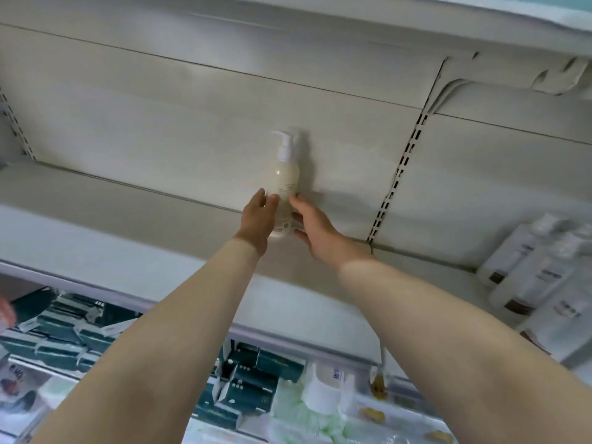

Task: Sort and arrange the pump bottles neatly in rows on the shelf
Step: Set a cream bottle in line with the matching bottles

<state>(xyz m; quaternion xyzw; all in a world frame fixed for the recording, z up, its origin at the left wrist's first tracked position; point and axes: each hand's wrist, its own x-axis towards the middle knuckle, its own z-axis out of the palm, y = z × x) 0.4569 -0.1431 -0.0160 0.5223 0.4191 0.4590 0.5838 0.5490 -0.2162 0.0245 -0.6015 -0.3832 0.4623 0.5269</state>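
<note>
- Pump bottle (284, 184) upright at the back of the shelf (128, 219), against the rear panel, pinched low on its body between both grips.
- Left hand (259, 219) curled onto the near-left side; right hand (312, 225) with thumb and fingers round the right side.
- Probably light, stiff plastic, smooth and a bit slippery; tall and narrow, so tippy. Best held at the lower body, not by the pump head above the grips.
- Contents look creamy through the wall; fill level hard to tell.
- More white bottles (538, 270) well off to the right of the grips.
- Green boxes (250, 376) on the lower shelf beneath the forearms.
</note>
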